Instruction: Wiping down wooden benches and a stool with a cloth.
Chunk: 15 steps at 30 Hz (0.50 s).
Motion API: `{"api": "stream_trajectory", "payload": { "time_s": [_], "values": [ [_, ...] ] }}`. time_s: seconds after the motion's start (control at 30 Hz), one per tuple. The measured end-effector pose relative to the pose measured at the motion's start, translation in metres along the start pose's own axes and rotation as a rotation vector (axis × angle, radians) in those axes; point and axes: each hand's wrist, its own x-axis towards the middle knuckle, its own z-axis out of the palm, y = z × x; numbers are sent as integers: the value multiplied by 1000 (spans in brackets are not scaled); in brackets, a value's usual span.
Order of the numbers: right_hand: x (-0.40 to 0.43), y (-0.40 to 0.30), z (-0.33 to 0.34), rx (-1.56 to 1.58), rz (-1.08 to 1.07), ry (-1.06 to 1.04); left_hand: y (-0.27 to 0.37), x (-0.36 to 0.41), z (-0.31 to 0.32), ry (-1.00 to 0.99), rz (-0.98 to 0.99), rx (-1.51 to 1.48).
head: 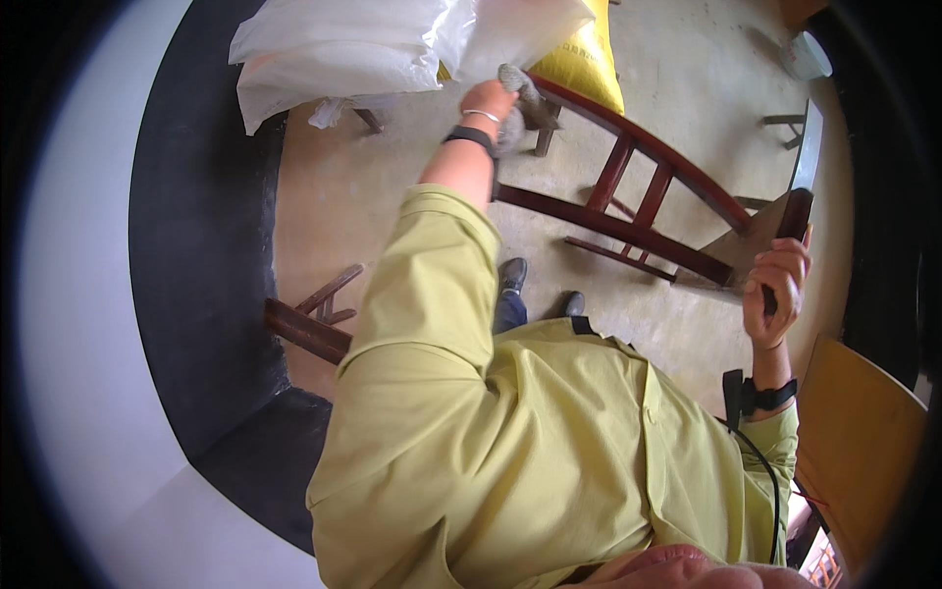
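A dark red wooden bench (647,169) is tilted on its side before me, its legs and their cross rungs pointing left. On the right, my right hand (776,291) grips the edge of its seat (795,210), which is seen almost edge-on and shines at the far end. My left hand (489,101) holds a grey cloth (517,82) at the free ends of the near legs. Part of the cloth is blurred, and the fingers holding it are partly hidden. A second, thinner-looking pair of legs (618,258) shows lower down.
White plastic sacks (346,59) and a yellow printed sack (589,62) rest on a support ahead. Another wooden bench (309,327) stands by the black lower wall (206,294). A white bucket (806,57) is far right; a yellow-brown panel (857,434) stands near my right arm.
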Motion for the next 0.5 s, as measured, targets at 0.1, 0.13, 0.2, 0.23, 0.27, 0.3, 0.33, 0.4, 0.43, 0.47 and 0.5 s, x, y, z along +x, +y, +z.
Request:
{"api": "stream_trajectory", "payload": {
  "time_s": [0.1,0.13,0.2,0.23,0.27,0.3,0.33,0.4,0.43,0.47,0.5],
  "values": [
    [-1,6,-4,-31,36,-14,-30,-16,-30,-90,118,127],
    [-1,5,-3,-28,47,-13,-38,-27,-47,-99,120,134],
    [1,4,-3,-44,49,3,-51,-48,-76,17,229,42],
    [2,1,-2,-38,48,4,-57,-54,-80,18,224,45],
    [3,-3,-1,-42,58,5,-62,-60,-83,-4,214,-40],
    [5,-6,-1,-40,60,9,-66,-70,-89,-16,199,-123],
    [3,-6,-1,-48,71,14,-48,-86,-94,-97,193,-230],
    [4,-9,0,-56,79,23,-13,-124,-84,-183,223,-319],
    [6,-10,2,-63,81,29,-2,-136,-69,-186,263,-301],
    [6,-11,3,-59,77,30,13,-147,-51,-205,259,-355],
    [6,-11,2,-66,88,22,25,-153,-34,-223,258,-409]
  ]
}}
